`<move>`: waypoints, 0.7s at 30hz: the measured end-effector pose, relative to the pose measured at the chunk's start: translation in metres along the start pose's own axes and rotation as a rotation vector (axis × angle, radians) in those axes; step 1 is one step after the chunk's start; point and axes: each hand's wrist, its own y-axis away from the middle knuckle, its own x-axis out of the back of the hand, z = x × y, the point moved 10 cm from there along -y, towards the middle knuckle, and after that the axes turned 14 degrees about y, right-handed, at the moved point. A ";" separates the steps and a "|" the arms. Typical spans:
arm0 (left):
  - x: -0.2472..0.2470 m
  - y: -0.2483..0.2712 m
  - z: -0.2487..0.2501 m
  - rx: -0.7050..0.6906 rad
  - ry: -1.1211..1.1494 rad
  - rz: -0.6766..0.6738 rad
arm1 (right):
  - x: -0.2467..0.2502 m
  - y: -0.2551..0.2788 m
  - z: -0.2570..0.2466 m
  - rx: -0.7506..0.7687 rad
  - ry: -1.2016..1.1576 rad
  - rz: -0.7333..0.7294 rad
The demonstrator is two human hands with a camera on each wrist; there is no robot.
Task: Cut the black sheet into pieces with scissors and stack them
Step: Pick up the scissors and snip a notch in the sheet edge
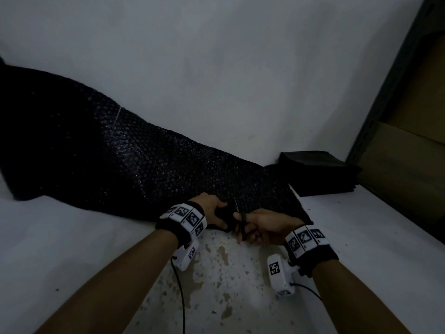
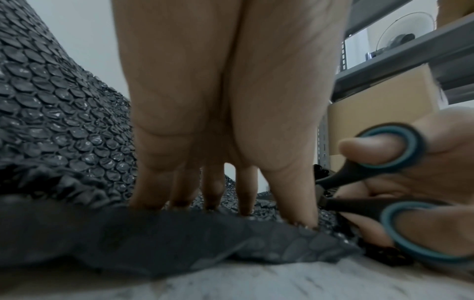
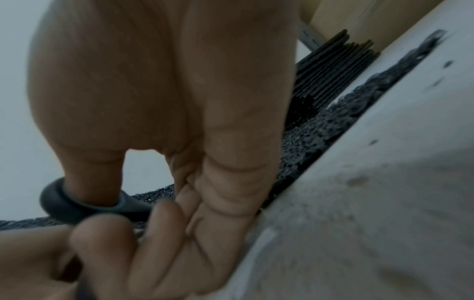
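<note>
A stack of cut pieces [image 1: 317, 172] already sits at the far right of the table [image 1: 375, 225], so several cuts look done — yet a long run of the black sheet [image 1: 101, 153] trails off left, uncut. The right hand [image 1: 265, 227] has thumb and fingers through the scissors [image 1: 240, 222], blades at the sheet's near edge. The left hand [image 1: 214, 210] presses the sheet with straight fingers just beside them. A cardboard box [image 2: 384, 113] sits on the shelf; contents probably hidden.

Black bubble-wrap sheet [image 1: 134, 160] with a honeycomb bubble pattern; scissors [image 2: 384, 182] with black handles lined teal; white bench [image 1: 361, 237], speckled brown; black stack of cut pieces [image 1: 317, 174].
</note>
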 end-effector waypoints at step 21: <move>0.002 0.003 0.001 -0.012 0.030 0.006 | 0.009 -0.012 -0.012 -0.054 -0.052 0.055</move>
